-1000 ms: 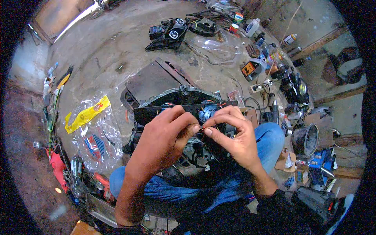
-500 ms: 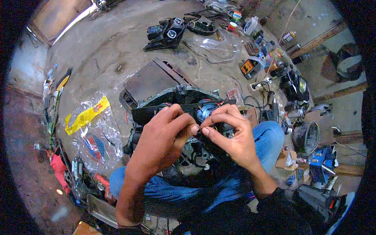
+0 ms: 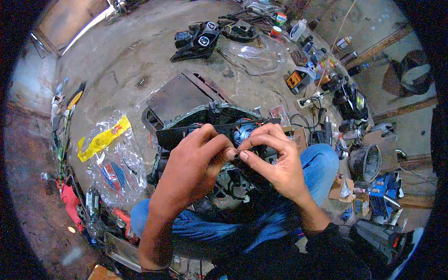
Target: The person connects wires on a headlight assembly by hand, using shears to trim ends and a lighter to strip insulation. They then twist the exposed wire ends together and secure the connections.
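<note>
My left hand [image 3: 193, 163] and my right hand [image 3: 275, 158] meet fingertip to fingertip in front of me. Both are closed in a pinch on something small and dark, too small to name. Just beyond the fingers lies a black panel [image 3: 175, 136] with thin wires and a blue part [image 3: 241, 134] showing between my hands. Beneath them sits a black open housing [image 3: 200, 116] with a curved rim, like a headlight shell, lying between my jeans-covered legs. My hands hide much of its inside.
A dark flat metal case [image 3: 182, 91] lies beyond the housing. To the left is a clear plastic bag [image 3: 130, 163] with a yellow strip [image 3: 105, 140]. Black headlight parts [image 3: 200, 42] lie farther off. Bottles, cables and a blue box [image 3: 385, 198] crowd the right side.
My hands stay in nearly the same place, with only a slight shift of the pinching fingertips. Nothing else has visibly moved.
</note>
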Action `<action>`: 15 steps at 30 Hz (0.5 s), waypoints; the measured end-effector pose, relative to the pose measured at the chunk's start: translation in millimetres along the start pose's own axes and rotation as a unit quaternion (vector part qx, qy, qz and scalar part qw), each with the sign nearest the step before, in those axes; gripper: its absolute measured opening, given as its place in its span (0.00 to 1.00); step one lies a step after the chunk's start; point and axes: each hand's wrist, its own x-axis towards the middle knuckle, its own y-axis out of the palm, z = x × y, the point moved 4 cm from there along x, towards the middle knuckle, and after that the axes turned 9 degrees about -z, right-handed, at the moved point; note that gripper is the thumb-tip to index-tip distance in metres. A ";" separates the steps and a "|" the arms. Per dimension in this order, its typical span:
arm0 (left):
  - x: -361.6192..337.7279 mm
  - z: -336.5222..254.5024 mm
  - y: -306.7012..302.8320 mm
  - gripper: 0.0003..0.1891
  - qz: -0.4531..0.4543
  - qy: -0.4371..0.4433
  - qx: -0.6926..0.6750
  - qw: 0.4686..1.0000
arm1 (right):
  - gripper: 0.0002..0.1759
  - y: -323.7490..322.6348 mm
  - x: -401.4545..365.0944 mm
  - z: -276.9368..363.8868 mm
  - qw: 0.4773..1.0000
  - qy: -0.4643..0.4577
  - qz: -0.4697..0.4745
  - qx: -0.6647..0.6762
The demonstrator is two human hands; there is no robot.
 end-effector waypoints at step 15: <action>-0.6 -0.5 -9.2 0.06 0.002 -0.076 0.007 0.997 | 0.18 -117.9 -59.0 1.5 0.943 0.085 -0.316 0.057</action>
